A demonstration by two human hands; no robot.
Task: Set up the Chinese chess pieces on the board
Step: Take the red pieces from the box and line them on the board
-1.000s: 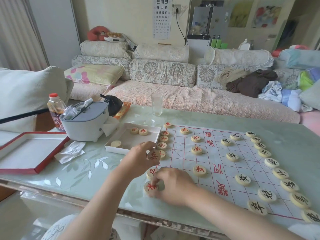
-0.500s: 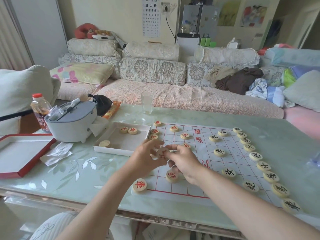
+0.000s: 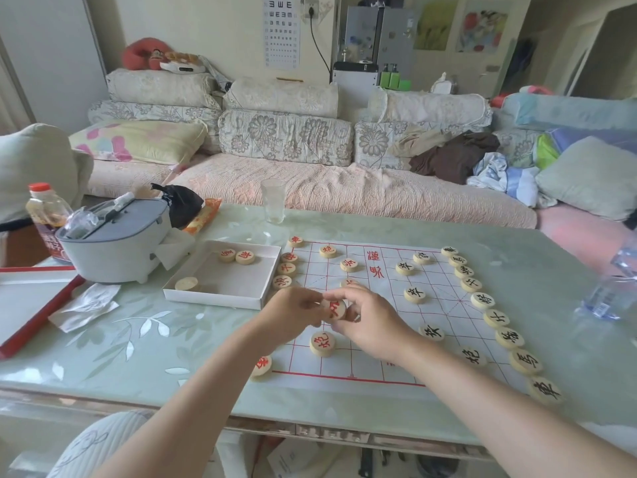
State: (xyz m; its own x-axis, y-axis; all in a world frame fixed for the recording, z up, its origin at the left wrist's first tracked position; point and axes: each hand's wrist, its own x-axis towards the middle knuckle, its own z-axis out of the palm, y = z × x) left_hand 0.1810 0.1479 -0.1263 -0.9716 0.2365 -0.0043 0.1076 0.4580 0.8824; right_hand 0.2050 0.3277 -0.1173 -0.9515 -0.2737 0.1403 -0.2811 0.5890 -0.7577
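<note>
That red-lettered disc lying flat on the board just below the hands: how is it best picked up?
Pinch the red-lettered disc by its rim, thumb and finger on opposite sides, coming straight down from above. It lies flat, face up, on the board, so only its low round edge offers a hold, and no other piece touches it.
</note>
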